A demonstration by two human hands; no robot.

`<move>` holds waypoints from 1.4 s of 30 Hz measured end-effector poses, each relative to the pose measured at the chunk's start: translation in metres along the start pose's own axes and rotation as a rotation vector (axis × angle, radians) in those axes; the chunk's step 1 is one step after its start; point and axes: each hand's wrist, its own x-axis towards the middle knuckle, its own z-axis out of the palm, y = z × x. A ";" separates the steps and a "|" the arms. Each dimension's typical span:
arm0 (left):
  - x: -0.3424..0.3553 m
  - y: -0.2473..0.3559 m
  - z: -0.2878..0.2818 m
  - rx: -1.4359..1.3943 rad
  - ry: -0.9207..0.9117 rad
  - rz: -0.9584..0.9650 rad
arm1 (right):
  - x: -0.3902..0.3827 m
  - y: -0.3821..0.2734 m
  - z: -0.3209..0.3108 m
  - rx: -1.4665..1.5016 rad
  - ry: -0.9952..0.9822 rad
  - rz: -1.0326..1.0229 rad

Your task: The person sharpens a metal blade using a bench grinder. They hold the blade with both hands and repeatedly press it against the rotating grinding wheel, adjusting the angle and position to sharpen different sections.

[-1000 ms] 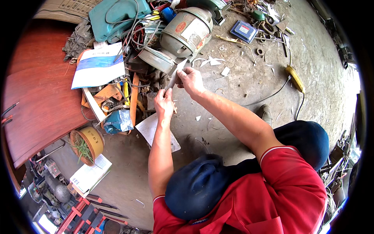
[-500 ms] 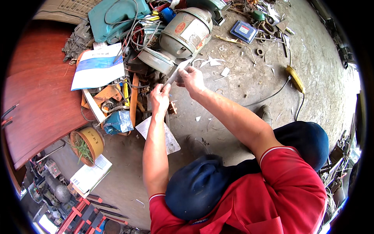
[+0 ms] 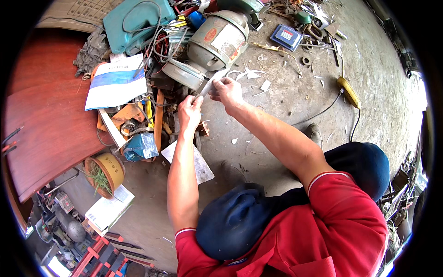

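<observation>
A grey-green bench grinder (image 3: 215,39) with a round wheel housing (image 3: 179,73) stands among the clutter at the top middle. Just below that housing, I hold a thin, pale flat strip (image 3: 205,90) at a slant. My left hand (image 3: 189,108) pinches its lower end. My right hand (image 3: 225,93) is closed on it higher up, fingers near the upper part. Where the strip's tip meets or passes the grinder is too small to tell. Small white scraps (image 3: 265,85) lie on the floor right of my hands, and a white sheet (image 3: 194,168) lies below my left hand.
At left are a reddish wooden board (image 3: 50,120), a potted plant (image 3: 106,171), a printed sheet (image 3: 115,87) and a teal case (image 3: 129,25). A yellow corded object (image 3: 348,92) and a blue box (image 3: 287,37) lie on the floor (image 3: 374,83) to the right.
My left hand has moved slightly up and left, the strip's lower end with it. My right hand stays in nearly the same place, still gripping the strip.
</observation>
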 end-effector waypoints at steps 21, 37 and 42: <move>-0.025 -0.030 -0.006 -0.021 0.110 0.040 | -0.018 0.014 0.012 -0.109 -0.065 -0.014; -0.051 -0.026 -0.004 -0.149 0.137 -0.078 | -0.024 0.025 0.014 -0.137 -0.113 -0.063; -0.054 -0.025 -0.001 -0.200 0.167 -0.045 | -0.026 0.024 0.015 -0.164 -0.117 -0.067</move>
